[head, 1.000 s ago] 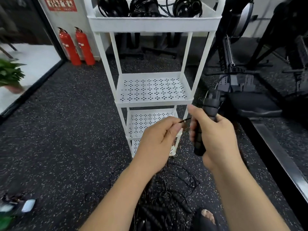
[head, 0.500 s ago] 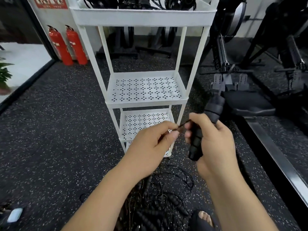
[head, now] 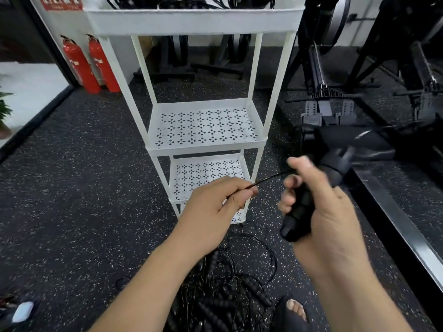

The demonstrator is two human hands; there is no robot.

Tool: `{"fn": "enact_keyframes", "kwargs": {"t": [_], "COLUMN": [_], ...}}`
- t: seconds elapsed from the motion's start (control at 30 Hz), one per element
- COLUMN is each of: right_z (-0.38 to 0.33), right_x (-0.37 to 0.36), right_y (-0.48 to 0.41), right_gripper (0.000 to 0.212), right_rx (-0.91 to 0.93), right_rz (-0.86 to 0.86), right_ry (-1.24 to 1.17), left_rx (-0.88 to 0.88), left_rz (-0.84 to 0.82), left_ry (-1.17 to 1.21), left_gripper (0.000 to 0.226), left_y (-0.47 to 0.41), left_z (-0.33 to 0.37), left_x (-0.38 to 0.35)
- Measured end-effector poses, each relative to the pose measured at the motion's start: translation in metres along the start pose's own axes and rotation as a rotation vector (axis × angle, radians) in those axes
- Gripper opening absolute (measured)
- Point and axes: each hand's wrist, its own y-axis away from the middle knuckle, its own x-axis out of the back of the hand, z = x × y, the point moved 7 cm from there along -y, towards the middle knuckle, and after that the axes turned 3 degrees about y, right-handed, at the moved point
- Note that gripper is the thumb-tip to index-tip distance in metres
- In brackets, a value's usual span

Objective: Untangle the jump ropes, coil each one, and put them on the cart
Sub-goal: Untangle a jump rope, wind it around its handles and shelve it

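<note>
Two hands on one jump rope, both raised just below centre. Grips its black ribbed handle [head: 299,212] in the right hand [head: 326,212], at 4 o'clock of centre, with fingers curled tight round the lower half and the upper end poking out toward 1 o'clock; blurred there, so no finer detail. Pinches the thin cord [head: 271,178] between thumb and forefinger of the left hand [head: 213,207], just at 9 o'clock of the right hand, with the remaining fingers folded in against the palm. Shows the cord as a short bare span rising from the pinch toward the right thumb.

Stands over a tangle of jump ropes [head: 227,295] at 6 o'clock on the speckled dark floor [head: 84,176], beneath both forearms: thin black cords looped among several ribbed handles. Catches a foot [head: 296,307] in an open-toed shoe at 5 o'clock, just beside that tangle.

Faces the white cart [head: 196,20] at 12 o'clock, beyond the hands and apart from them. Holds coiled ropes [head: 249,1] already on the top shelf, cut off by the upper edge. Carries perforated shelves lower down, the middle shelf [head: 206,147] nearest centre.

Shows two red fire extinguishers [head: 79,65] side by side at 10 o'clock, against the wall, and a black rowing machine [head: 323,92] at 2 o'clock.
</note>
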Motion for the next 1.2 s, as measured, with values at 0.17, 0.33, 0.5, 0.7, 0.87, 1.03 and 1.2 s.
{"fn": "enact_keyframes", "kwargs": {"t": [0.17, 0.33, 0.5, 0.7, 0.87, 1.03, 1.2], "right_z": [0.019, 0.016, -0.006, -0.018, 0.016, 0.031, 0.025], "right_x": [-0.012, -0.016, -0.011, -0.002, -0.020, -0.024, -0.025], "right_y": [0.005, 0.007, 0.007, 0.002, 0.012, 0.017, 0.017], "right_gripper": [0.008, 0.012, 0.016, 0.023, 0.044, 0.016, 0.017], "right_rx": [0.081, 0.091, 0.055, 0.054, -0.089, -0.010, 0.012], "right_rz": [0.046, 0.006, -0.014, -0.032, -0.154, -0.099, -0.051], "right_ry": [0.253, 0.323, 0.128, -0.006, 0.064, 0.234, 0.216], "left_rx": [-0.112, -0.025, 0.185, 0.193, -0.043, -0.089, 0.013], "left_rz": [0.019, -0.097, -0.319, -0.228, -0.069, -0.023, -0.103], "left_ry": [-0.113, -0.103, -0.251, -0.195, -0.129, -0.155, -0.104], "left_gripper": [0.026, 0.030, 0.013, 0.019, 0.018, 0.025, 0.024], "left_y": [-0.001, 0.003, 0.010, 0.007, 0.003, 0.005, 0.008], "left_z": [0.013, 0.004, -0.033, -0.037, -0.003, 0.007, -0.006], "left_x": [-0.004, -0.006, -0.017, 0.004, 0.005, 0.009, 0.001]}}
